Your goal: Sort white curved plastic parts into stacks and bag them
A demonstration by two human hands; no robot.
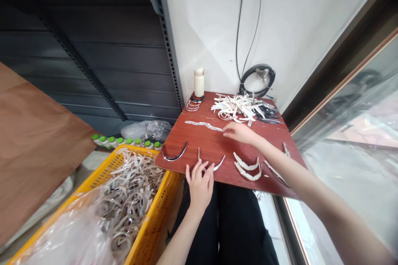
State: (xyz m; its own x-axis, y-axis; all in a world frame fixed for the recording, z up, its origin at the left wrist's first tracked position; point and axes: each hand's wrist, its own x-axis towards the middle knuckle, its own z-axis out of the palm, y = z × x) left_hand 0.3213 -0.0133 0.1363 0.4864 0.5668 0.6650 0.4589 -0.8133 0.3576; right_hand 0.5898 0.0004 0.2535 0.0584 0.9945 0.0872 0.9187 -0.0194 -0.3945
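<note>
"Which step is in hand?"

"Handling 1 whitish strip [203,124], I judge. It lies at 10 o'clock on the table [192,138], its end pinched by the right hand [238,133]. The left hand [200,180], at 8, is spread unclosed over 1 slim curved piece [220,163]."

"Next move?"

"Probably calls for a firm pinch and a steady left."

"Counts?"

"2 pale curved pieces [244,166] at 5, 1 dark curved piece [174,159] at 9, at least 1 partly hidden piece [275,172] at 4; the heap [233,108] at 12, uncountable."
</note>
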